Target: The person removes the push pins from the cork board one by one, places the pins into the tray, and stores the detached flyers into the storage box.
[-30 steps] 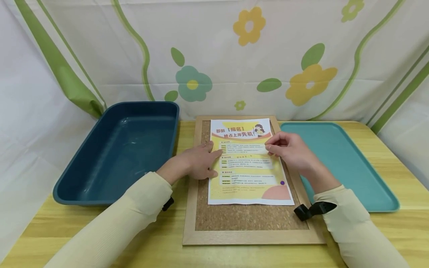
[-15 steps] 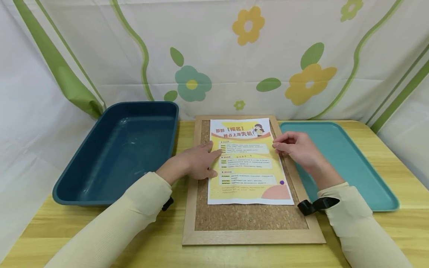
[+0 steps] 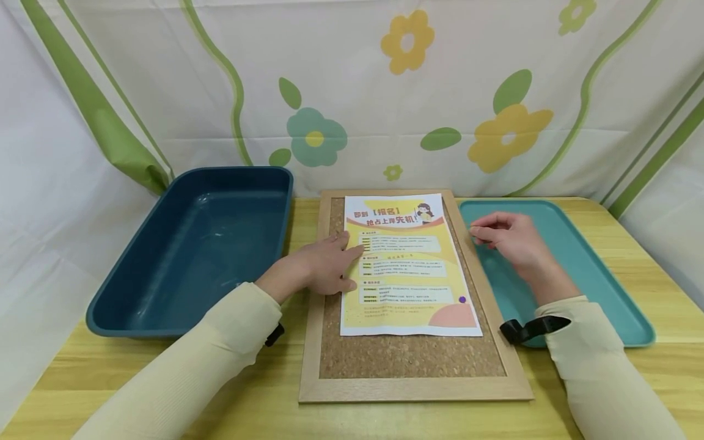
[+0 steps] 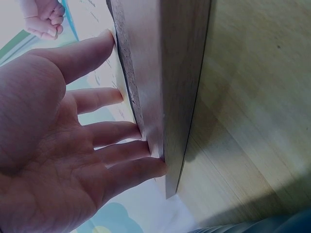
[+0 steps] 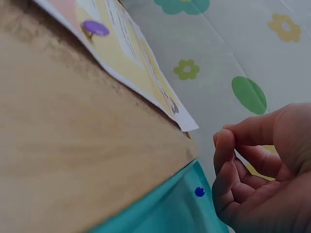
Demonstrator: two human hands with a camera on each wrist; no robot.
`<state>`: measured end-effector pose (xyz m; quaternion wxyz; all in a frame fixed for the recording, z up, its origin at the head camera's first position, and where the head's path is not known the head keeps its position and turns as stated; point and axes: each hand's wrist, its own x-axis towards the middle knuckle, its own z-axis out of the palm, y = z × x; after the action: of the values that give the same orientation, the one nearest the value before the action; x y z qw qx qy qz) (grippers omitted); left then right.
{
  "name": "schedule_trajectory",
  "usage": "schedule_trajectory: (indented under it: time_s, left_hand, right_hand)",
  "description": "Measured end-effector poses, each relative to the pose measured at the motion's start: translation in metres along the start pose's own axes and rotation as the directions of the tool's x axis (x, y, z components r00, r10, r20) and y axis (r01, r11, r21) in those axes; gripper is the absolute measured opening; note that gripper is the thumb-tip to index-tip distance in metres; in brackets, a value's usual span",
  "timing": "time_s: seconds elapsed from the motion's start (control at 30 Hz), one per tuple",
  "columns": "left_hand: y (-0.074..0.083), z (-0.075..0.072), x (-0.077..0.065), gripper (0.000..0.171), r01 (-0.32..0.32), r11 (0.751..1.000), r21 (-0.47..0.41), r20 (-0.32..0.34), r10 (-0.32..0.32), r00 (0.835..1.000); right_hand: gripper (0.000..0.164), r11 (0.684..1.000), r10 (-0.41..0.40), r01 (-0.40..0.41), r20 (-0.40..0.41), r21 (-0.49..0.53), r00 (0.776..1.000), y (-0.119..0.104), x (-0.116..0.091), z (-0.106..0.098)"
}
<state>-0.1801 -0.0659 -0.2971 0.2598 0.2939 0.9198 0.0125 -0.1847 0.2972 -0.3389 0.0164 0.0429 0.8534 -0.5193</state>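
Noted first, as backdrop: a white fabric curtain [image 3: 363,104] printed with flowers and green vines. Before it, a pale wood-grain surface [image 3: 253,409].

Found toward the surface's left edge: a deep, dark-blue, round-cornered tub [image 3: 192,256]. Set mid-surface, reaching to the back edge: a rectangular cork board [image 3: 407,360] in a pale wooden frame. Found toward the right edge, close beside the board: a shallow teal rectangular tray [image 3: 572,275].

Located on the board: a yellow-and-white printed paper sheet [image 3: 407,263], long axis running from back edge to front, far right corner seemingly lifted.

Left hand [image 3: 324,266]: fingers straight and spread, touching the sheet's left margin and the frame, grasping nothing. Right hand [image 3: 508,241]: over the tray's left side, fingers curled, thumb and index tips together; any small item between, cannot tell.

Smallest: a round purple pushpin [image 3: 462,299] near the sheet's front right corner; a round blue pushpin [image 5: 199,191] against the tray, apart from the fingers.

Judged decisive: sheet between both hands, touching the left, clear of the right; both pins nearer the right, purple toward the front edge.
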Motion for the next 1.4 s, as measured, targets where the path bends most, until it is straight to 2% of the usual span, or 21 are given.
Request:
schedule_trajectory:
  time_s: [0.1,0.23,0.33,0.5,0.77,0.9,1.13,1.4]
  left_hand:
    - [-0.001,0.001,0.001,0.078,-0.005,1.0,0.004,-0.004,0.005,1.0]
    - [-0.002,0.002,0.002,0.078,-0.007,1.0,0.008,-0.005,0.007,1.0]
    - [-0.001,0.002,0.001,0.079,-0.005,1.0,0.008,-0.003,0.005,1.0]
    - [0.0,0.001,0.0,0.078,-0.006,1.0,0.004,-0.001,0.006,1.0]
    - [0.0,0.0,-0.001,0.078,-0.013,1.0,0.006,-0.003,0.013,1.0]
    - [0.0,0.0,0.0,0.078,-0.014,1.0,0.009,-0.001,0.014,1.0]
    - [-0.001,0.001,0.001,0.078,-0.008,1.0,0.007,-0.001,0.008,1.0]
    - [-0.001,0.002,0.001,0.078,-0.003,1.0,0.007,-0.004,0.004,1.0]
  right_hand:
    - [0.037,1.0,0.016,-0.016,-0.011,0.007,1.0,0.006,0.001,-0.003]
    - [0.026,0.999,0.035,-0.034,-0.028,0.025,0.999,0.011,0.004,-0.008]
    - [0.023,0.998,0.052,-0.051,-0.041,0.022,0.998,0.012,0.005,-0.013]
    - [0.037,0.996,0.083,-0.084,-0.064,-0.011,0.994,0.015,0.005,-0.018]
    - [0.042,0.988,0.152,-0.154,-0.066,-0.023,0.986,0.021,0.009,-0.025]
    - [0.043,0.987,0.155,-0.156,-0.056,-0.024,0.986,0.026,0.011,-0.027]
    - [0.031,0.987,0.155,-0.156,-0.029,-0.04,0.988,0.032,0.013,-0.029]
    - [0.042,0.983,0.156,-0.156,-0.005,-0.098,0.988,0.035,0.013,-0.03]
